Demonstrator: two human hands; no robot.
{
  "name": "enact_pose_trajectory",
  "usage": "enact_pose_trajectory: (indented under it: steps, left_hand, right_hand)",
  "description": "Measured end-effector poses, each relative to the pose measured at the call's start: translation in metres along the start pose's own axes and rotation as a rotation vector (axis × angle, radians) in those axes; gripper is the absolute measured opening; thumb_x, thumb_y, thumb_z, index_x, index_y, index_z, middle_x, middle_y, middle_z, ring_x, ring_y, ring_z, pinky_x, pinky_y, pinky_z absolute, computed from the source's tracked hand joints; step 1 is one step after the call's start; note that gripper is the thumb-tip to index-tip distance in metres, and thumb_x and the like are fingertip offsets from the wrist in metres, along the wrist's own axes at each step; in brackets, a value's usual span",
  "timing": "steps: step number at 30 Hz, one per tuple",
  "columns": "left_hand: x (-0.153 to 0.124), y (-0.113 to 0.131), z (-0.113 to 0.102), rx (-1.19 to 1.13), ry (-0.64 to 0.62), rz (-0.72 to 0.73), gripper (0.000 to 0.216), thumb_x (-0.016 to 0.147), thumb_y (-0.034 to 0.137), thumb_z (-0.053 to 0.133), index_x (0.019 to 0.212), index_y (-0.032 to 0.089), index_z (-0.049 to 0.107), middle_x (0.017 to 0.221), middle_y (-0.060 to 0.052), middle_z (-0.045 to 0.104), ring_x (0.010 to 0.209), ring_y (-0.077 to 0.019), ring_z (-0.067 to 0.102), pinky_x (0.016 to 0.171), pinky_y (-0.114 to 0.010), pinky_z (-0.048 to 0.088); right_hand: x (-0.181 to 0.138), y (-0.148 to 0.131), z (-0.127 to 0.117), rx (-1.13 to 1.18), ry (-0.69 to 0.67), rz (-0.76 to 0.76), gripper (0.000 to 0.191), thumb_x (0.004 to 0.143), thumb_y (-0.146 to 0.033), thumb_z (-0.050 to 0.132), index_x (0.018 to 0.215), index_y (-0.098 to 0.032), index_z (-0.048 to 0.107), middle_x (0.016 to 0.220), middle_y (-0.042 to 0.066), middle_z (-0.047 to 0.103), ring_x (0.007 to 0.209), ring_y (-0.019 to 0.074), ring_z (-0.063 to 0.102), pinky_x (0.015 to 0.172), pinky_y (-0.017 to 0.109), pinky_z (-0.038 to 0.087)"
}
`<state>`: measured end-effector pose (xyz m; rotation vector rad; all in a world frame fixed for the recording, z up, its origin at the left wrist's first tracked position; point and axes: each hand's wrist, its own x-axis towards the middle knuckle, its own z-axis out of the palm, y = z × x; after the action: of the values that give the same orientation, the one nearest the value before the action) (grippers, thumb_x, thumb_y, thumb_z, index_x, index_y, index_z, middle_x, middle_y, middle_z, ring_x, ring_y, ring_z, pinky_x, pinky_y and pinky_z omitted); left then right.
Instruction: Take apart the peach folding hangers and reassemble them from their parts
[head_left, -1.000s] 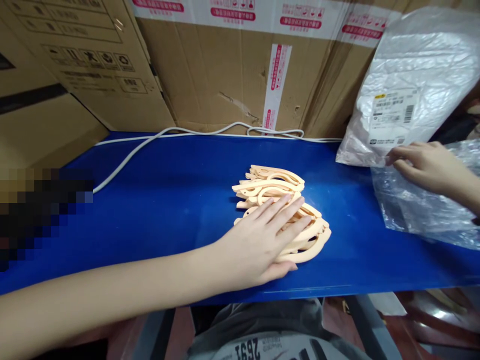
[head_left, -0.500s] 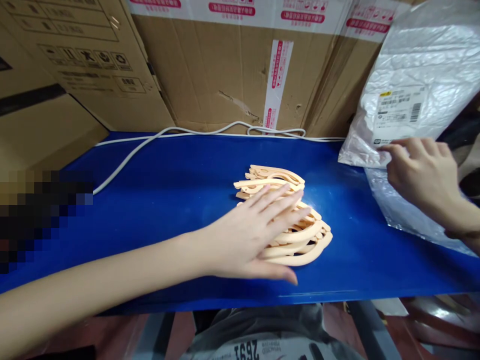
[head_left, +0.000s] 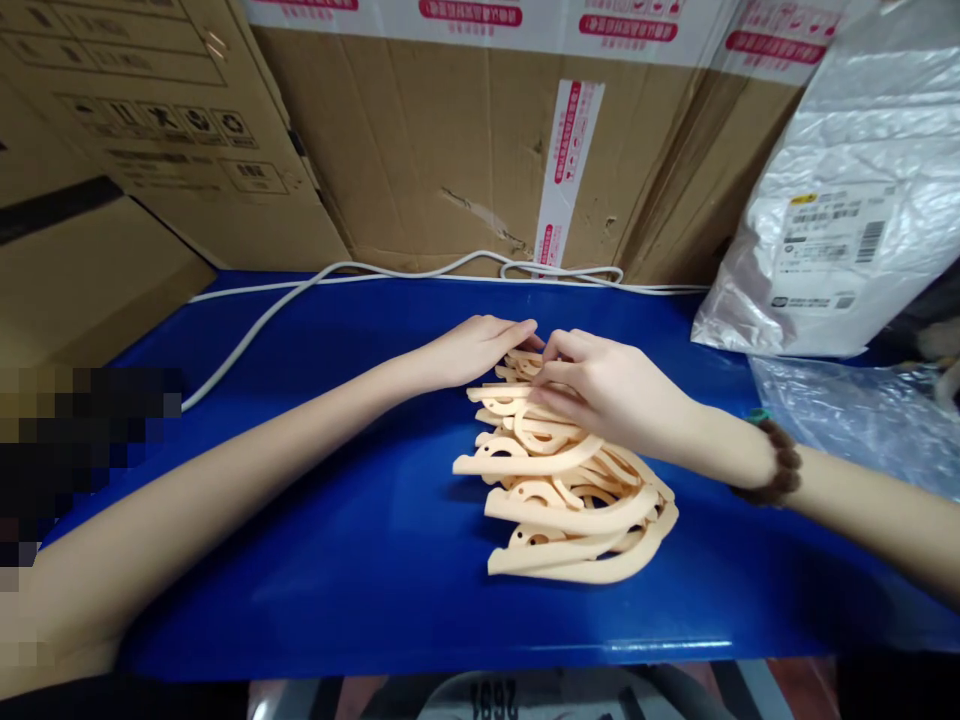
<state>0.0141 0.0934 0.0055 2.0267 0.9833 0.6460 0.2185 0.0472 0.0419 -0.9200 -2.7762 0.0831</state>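
Observation:
A row of peach-coloured plastic folding hangers (head_left: 555, 520) lies stacked on the blue tabletop, with curved arms and small round holes. At the far end of the row is my left hand (head_left: 480, 348), its fingers bent together around the farthest hangers; the fingertips are partly hidden. My right hand (head_left: 600, 385) comes in from the right, fingers curled down onto the hangers at the far part of the row. What exactly its fingertips pinch is covered by the hand. The nearer hangers lie loose and overlapping, fanned toward the front edge.
Cardboard boxes (head_left: 420, 150) stand along the back and left. A white cable (head_left: 360, 268) runs in front of them. At the right, a silvery plastic mailer bag (head_left: 817, 200) with a label leans up, and a clear plastic bag (head_left: 832, 420) lies below it.
My left hand has moved from lying flat over the hangers to their far end. My right hand has left the bag's side and come onto the hangers. The hangers sit more spread out.

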Motion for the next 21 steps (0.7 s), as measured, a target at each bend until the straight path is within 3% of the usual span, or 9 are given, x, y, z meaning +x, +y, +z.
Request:
enact_pose_trajectory:
  steps: [3, 7, 9, 12, 16, 21]
  left_hand:
    - [0.003, 0.001, -0.003, -0.095, -0.007, -0.042, 0.064, 0.099, 0.060, 0.030, 0.090, 0.019, 0.078, 0.096, -0.006, 0.077, 0.098, -0.0219, 0.068, 0.096, -0.031, 0.045]
    - [0.006, 0.003, -0.009, -0.275, -0.034, -0.107, 0.080, 0.095, 0.072, 0.019, 0.077, 0.018, 0.075, 0.077, -0.006, 0.074, 0.076, -0.0188, 0.067, 0.078, -0.028, 0.048]
    - [0.010, 0.005, -0.011, -0.338, -0.014, -0.096, 0.066, 0.091, 0.071, 0.038, 0.075, 0.018, 0.075, 0.077, -0.005, 0.073, 0.076, -0.0178, 0.066, 0.076, -0.028, 0.047]
    - [0.017, 0.009, -0.012, -0.481, 0.018, -0.097, 0.034, 0.078, 0.051, 0.073, 0.090, 0.018, 0.076, 0.094, -0.004, 0.075, 0.089, -0.0168, 0.066, 0.084, -0.028, 0.046]
    - [0.027, 0.015, -0.013, -0.662, 0.126, -0.204, 0.031, 0.078, 0.043, 0.076, 0.093, 0.016, 0.073, 0.096, -0.007, 0.074, 0.087, -0.0140, 0.066, 0.083, -0.027, 0.047]
    - [0.041, 0.028, -0.015, -0.454, 0.336, -0.137, 0.034, 0.092, 0.043, 0.061, 0.072, 0.016, 0.067, 0.066, -0.002, 0.066, 0.066, -0.0114, 0.060, 0.068, -0.024, 0.044]
  right_hand:
    - [0.009, 0.007, -0.006, 0.153, -0.001, 0.083, 0.018, 0.093, -0.029, 0.056, 0.088, -0.018, 0.069, 0.089, 0.006, 0.066, 0.075, 0.0169, 0.058, 0.065, 0.029, 0.040]
    - [0.015, 0.020, -0.014, 0.307, 0.099, 0.272, 0.019, 0.089, -0.035, 0.059, 0.084, -0.018, 0.067, 0.072, 0.000, 0.065, 0.060, 0.0129, 0.053, 0.058, 0.027, 0.035]
    - [0.016, 0.025, -0.015, 0.378, 0.167, 0.324, 0.018, 0.089, -0.035, 0.059, 0.083, -0.019, 0.065, 0.068, -0.001, 0.063, 0.057, 0.0123, 0.050, 0.056, 0.027, 0.034]
    - [0.016, 0.032, -0.018, 0.448, 0.274, 0.339, 0.017, 0.092, -0.036, 0.056, 0.089, -0.020, 0.063, 0.066, -0.003, 0.060, 0.057, 0.0124, 0.049, 0.056, 0.027, 0.035]
    - [0.019, 0.042, -0.034, 0.276, 0.322, 0.336, 0.017, 0.095, -0.035, 0.052, 0.101, -0.023, 0.061, 0.065, -0.003, 0.056, 0.057, 0.0142, 0.049, 0.059, 0.029, 0.036]
    - [0.032, 0.053, -0.058, -0.108, 0.229, 0.295, 0.018, 0.096, -0.034, 0.049, 0.102, -0.022, 0.061, 0.076, 0.004, 0.059, 0.071, 0.0212, 0.058, 0.065, 0.032, 0.036]
